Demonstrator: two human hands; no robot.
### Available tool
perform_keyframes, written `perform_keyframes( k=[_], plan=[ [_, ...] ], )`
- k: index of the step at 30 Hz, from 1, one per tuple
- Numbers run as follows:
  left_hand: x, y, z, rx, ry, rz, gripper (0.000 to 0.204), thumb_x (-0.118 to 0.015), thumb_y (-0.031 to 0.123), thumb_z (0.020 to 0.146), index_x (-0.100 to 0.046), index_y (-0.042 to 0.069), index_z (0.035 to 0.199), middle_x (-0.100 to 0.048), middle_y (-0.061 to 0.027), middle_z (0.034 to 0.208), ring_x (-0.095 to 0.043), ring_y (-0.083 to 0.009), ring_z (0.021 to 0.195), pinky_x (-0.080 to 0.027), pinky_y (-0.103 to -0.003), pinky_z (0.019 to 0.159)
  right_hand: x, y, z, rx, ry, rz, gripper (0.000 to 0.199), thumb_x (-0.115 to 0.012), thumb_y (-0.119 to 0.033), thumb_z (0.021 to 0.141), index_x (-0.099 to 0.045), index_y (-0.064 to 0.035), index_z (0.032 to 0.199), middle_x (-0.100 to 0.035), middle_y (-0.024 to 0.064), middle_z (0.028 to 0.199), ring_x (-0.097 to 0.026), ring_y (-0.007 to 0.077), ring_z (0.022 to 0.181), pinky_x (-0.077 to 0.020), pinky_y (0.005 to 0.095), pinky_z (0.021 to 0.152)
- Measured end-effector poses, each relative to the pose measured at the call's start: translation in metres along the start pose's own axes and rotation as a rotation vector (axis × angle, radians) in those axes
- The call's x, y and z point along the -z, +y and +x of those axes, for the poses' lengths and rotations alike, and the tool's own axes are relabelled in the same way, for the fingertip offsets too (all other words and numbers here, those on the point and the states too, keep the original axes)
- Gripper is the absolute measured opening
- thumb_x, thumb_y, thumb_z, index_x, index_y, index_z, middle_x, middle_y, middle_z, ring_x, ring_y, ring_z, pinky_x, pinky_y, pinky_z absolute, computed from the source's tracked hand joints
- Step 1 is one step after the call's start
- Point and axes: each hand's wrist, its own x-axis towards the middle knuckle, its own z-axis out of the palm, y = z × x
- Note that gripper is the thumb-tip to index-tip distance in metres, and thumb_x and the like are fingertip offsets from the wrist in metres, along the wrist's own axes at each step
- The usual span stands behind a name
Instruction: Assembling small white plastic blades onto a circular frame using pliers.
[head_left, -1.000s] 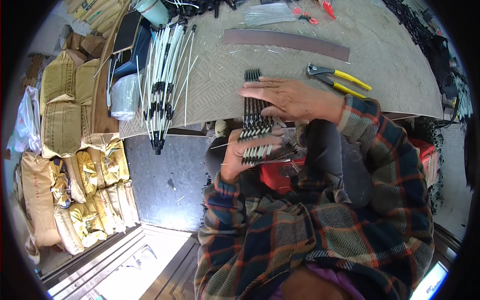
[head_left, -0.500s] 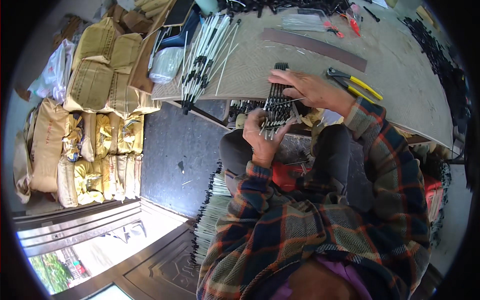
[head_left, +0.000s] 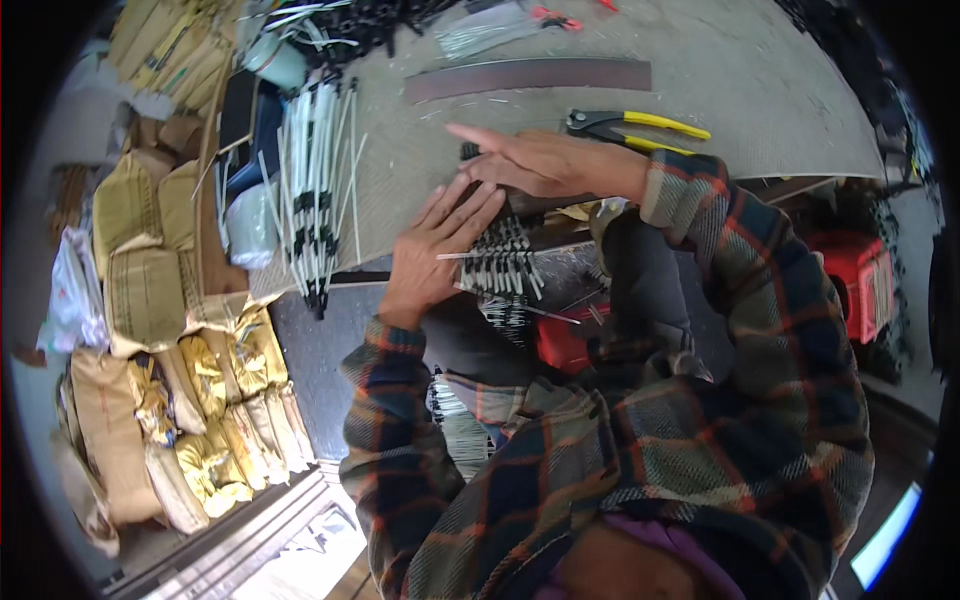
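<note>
At the front edge of the table a row of thin black rods with white tips (head_left: 505,262) lies side by side, its lower ends jutting out over my lap. My left hand (head_left: 432,245) rests on the row's left side, fingers stretched out and nearly flat. Across the far part of the row reaches my right hand (head_left: 535,163), also with straight fingers, its fingertips close to those of the left. Both palms cover much of the rods. A loose white rod (head_left: 462,256) lies crosswise over the row near the left hand.
Beyond my right hand lie yellow-handled pliers (head_left: 640,128) and a long brown strip (head_left: 530,80). A bundle of white rods with black fittings (head_left: 315,180) overhangs the table edge at left. Wrapped packages (head_left: 145,290) are stacked beyond it. A red container (head_left: 850,285) stands at right.
The left hand has gone from gripping the rods' lower ends to lying flat over them. The right hand has moved inward across the row. The whole view has shifted and turned.
</note>
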Motion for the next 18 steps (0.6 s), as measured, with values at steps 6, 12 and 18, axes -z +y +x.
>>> perform_keyframes(
  k=[6, 12, 18],
  plan=[
    [0.005, -0.006, 0.005, -0.093, -0.113, -0.022, 0.061, -0.056, 0.013, 0.063, -0.049, 0.011, 0.124, -0.048, -0.0031, 0.127, -0.044, -0.0206, 0.119, -0.035, -0.037, 0.100, 0.000, -0.003, 0.012, 0.007, -0.074, 0.077, 0.057, -0.030, -0.039, 0.094, -0.014, -0.0077, 0.139, -0.059, 0.0166, 0.108, -0.057, 0.0371, 0.091, -0.0437, 0.0403, 0.077],
    [0.013, -0.010, 0.003, -0.030, -0.113, -0.042, 0.052, -0.053, 0.015, 0.068, -0.052, 0.007, 0.120, -0.051, -0.0075, 0.124, -0.049, -0.0226, 0.114, -0.036, -0.037, 0.098, 0.032, 0.011, 0.055, 0.071, -0.198, 0.377, 0.049, -0.030, -0.038, 0.094, -0.042, -0.0034, 0.127, -0.064, 0.0080, 0.103, -0.056, 0.0223, 0.100, -0.0387, 0.0309, 0.091],
    [0.007, -0.006, 0.008, -0.007, -0.055, -0.069, 0.044, -0.047, 0.014, 0.076, -0.053, 0.004, 0.118, -0.052, -0.0115, 0.122, -0.049, -0.0257, 0.114, -0.039, -0.038, 0.096, 0.114, 0.083, 0.118, -0.070, 0.265, -0.435, 0.018, -0.053, -0.021, 0.079, -0.064, -0.0070, 0.078, -0.064, 0.0074, 0.084, -0.060, 0.0265, 0.083, -0.0442, 0.0366, 0.077]
  ],
)
